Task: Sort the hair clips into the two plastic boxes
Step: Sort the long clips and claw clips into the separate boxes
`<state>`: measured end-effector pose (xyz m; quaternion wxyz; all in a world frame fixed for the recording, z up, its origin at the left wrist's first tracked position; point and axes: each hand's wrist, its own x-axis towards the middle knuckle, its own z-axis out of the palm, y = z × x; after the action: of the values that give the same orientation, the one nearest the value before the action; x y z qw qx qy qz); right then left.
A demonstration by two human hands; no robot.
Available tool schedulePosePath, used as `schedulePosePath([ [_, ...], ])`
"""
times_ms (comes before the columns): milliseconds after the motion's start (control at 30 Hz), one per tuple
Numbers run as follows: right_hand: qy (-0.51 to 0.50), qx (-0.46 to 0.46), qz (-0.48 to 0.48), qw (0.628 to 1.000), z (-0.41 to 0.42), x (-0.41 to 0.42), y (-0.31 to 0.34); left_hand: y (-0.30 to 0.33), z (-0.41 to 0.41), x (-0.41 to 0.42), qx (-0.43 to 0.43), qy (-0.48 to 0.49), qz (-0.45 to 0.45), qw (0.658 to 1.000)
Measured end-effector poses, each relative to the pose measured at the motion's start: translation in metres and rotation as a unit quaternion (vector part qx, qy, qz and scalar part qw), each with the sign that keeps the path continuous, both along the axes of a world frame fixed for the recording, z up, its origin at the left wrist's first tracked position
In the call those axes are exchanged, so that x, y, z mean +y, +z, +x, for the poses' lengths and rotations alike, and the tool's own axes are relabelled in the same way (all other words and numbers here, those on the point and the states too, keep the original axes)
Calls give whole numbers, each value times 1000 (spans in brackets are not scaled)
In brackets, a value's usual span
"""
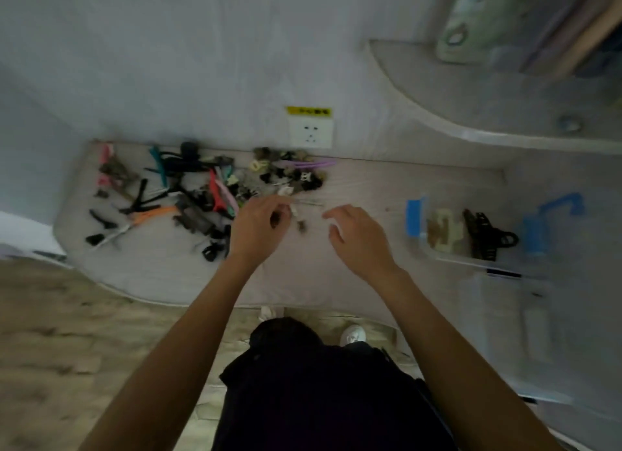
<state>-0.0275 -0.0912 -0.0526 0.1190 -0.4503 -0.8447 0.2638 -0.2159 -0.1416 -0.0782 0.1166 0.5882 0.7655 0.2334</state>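
Dark clothing (323, 383) nearest the lens, two bare forearms reaching forward from it over the desk's curved front edge.

Left hand (257, 228): fingers curled, seemingly pinching a small pale clip (293, 211), though too blurred to be sure. Right hand (358, 238): fingers loosely spread and bent, holding nothing, hovering above bare desktop.

Between the hands, one small dark clip (301, 226) lying loose. Left and behind, a scattered pile of hair clips (202, 188), long coloured ones and small claws, reaching back to the wall. Open room on the pale wood-grain desk (363, 185) between the right hand and a clear plastic box (461, 235) with blue latches, holding beige and black clips. Nearer, by the right edge, a second clear box (505, 333), blurred.

White wall socket (311, 132) under a yellow label; curved shelf (471, 90) upper right; stone-patterned floor (67, 333) below.
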Motion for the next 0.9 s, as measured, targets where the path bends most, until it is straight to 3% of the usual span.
schedulePosePath([
  [133,127,-62,-30,990,-69,-13,-38,-17,-67,-37,43,40,-103,993],
  [233,162,-118,-7,980,-104,-17,-61,-26,-105,-57,49,49,-144,987],
  [367,90,-121,25,988,-121,-10,-73,-30,-150,-67,23,29,-139,990],
  [533,5,-113,63,992,-134,-9,-68,-32,-178,-58,78,-64,-153,983],
  [733,100,-58,52,992,-194,-18,-61,-36,-189,-50,151,-109,-123,975],
  [900,86,-147,-24,985,-208,-13,-71,-33,-204,-67,103,-47,-12,993],
])
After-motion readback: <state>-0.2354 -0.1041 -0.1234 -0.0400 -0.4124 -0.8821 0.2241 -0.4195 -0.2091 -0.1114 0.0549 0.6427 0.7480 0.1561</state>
